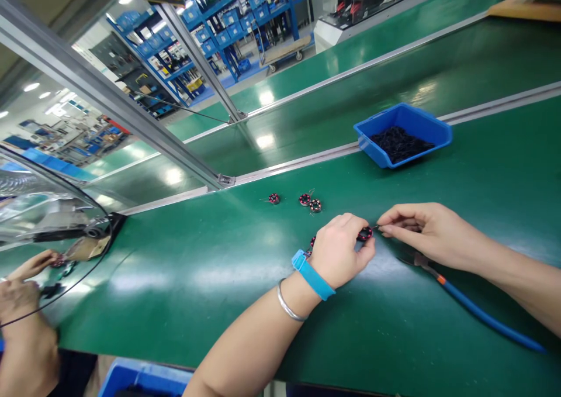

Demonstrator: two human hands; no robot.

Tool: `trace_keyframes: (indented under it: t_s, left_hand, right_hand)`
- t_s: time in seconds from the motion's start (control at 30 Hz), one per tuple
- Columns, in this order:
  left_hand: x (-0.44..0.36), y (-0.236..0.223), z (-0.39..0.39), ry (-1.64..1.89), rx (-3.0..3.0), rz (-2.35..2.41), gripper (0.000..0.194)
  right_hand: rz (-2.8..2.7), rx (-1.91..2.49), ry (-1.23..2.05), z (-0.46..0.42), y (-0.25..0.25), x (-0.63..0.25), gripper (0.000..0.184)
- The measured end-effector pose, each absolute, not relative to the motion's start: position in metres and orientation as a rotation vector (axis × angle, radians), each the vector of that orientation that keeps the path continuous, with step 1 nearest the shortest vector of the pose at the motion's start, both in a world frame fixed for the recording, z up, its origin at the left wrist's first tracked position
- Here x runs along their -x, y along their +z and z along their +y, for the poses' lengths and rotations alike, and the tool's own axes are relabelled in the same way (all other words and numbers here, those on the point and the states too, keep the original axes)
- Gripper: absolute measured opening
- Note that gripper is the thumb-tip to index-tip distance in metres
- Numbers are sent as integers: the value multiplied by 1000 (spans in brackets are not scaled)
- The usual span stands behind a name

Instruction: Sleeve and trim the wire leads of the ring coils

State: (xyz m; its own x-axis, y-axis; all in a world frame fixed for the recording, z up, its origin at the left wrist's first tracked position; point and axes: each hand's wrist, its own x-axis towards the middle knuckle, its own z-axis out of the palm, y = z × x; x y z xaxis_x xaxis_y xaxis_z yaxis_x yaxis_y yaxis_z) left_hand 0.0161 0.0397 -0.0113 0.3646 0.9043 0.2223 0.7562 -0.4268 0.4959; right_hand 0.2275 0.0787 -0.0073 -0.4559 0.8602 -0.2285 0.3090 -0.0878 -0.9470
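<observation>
Three wound stators [315, 205] lie beyond the left hand [339, 246], more half-hidden behind it; it pinches another stator [364, 234], the right hand [412, 228] its wire [376, 227]. Green worktop [175, 256] opens leftward; one blue bin [377, 150] sits by the metal rail [298, 164].

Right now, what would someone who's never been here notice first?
Probably the bright blue wristband by the left hand, below the picture's centre. Next comes the blue bin of dark pieces, on the green bench, right of centre. Then there's the little black-and-red ring in the left hand, close to the right hand.
</observation>
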Motion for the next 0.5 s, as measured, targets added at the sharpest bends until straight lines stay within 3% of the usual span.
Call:
trace_keyframes:
  t_s: [0.5]
  left_hand:
    - [-16, -11, 37, 621, -2439, 1385, 7]
  right_hand:
    - [-1847, 1237, 1542, 77, -4, -229, 41]
